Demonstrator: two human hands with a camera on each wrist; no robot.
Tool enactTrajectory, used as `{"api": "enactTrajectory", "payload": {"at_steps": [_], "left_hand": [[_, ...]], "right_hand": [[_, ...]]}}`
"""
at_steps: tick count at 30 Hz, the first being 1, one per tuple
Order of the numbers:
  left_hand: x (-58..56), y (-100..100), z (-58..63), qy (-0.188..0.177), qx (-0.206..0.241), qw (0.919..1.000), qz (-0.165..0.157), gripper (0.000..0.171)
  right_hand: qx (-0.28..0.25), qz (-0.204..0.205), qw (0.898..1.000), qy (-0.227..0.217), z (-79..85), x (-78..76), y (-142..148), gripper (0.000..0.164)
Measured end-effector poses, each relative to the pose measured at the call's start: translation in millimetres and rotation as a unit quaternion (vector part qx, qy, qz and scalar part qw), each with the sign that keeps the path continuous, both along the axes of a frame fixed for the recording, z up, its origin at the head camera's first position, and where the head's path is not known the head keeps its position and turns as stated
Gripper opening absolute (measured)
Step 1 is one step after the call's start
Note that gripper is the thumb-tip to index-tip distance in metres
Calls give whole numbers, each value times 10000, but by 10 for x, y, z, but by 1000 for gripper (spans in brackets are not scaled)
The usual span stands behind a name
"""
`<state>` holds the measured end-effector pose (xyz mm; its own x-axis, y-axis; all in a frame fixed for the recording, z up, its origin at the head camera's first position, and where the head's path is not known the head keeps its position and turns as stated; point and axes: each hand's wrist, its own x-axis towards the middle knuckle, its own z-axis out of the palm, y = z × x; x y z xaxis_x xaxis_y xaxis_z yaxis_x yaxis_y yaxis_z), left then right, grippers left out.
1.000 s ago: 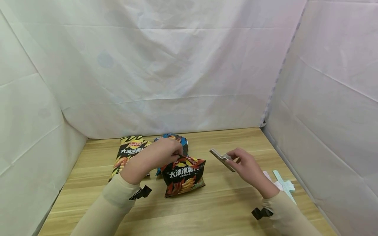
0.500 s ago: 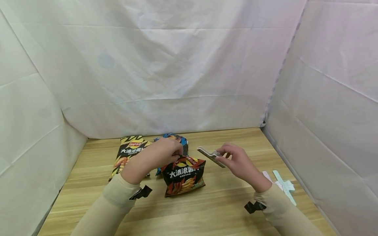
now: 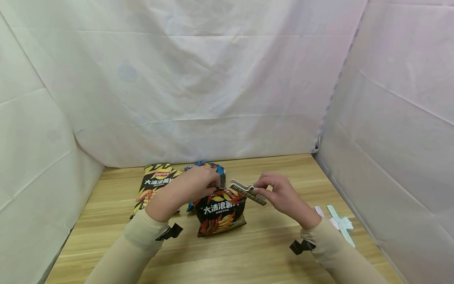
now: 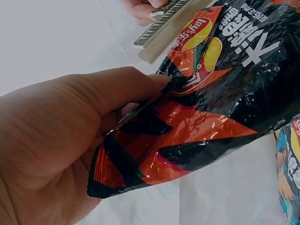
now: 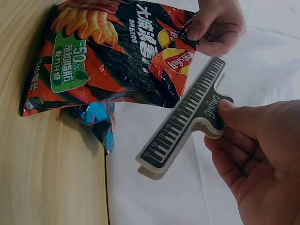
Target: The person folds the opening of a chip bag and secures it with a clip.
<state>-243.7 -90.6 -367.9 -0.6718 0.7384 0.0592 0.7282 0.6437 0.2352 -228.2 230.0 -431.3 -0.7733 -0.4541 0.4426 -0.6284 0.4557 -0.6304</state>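
Pinching clip [image 5: 187, 110] by handle, R hand [image 5: 276, 150] grip w/ bar ahead, nr blk/red bag [image 5: 117, 61], top in L hand [image 4: 61, 136] grip.

Classed as a makeshift, screened-off tabletop booth, not identifiable further as home, office or lab. Enclosed by a creased far sheet [image 3: 220, 79] with faint pale spots, a left sheet [image 3: 32, 118] and a right sheet [image 3: 393, 118], all of whitish cloth. Furnished with a wood-grain table [image 3: 262, 252], set against the far cloth.
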Motion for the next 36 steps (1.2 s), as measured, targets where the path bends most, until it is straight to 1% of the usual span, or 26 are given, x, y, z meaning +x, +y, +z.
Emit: {"api": "enactTrajectory", "payload": {"at_steps": [4, 7, 13, 24, 33, 36], "left_hand": [[-1, 7, -5, -27, 25, 10000, -23, 13], [-1, 12, -5, -62, 39, 10000, -14, 11], [0, 21, -5, -96, 31, 9999, -8, 11], [-6, 21, -10, -151, 5, 9999, 18, 12], [-23, 23, -3, -195, -20, 9998, 17, 15], [-25, 27, -1, -193, -40, 9998, 9, 14]], "right_hand": [[78, 224, 9996, 131, -13, -31, -61, 16], [177, 256, 9994, 146, -12, -40, -108, 17], [352, 224, 9991, -28, -10, -43, -175, 14], [403, 264, 9987, -174, -34, -59, -214, 13], [601, 351, 9970, -328, 32, -56, -237, 11], [612, 343, 9963, -498, 57, -60, -242, 12]]}}
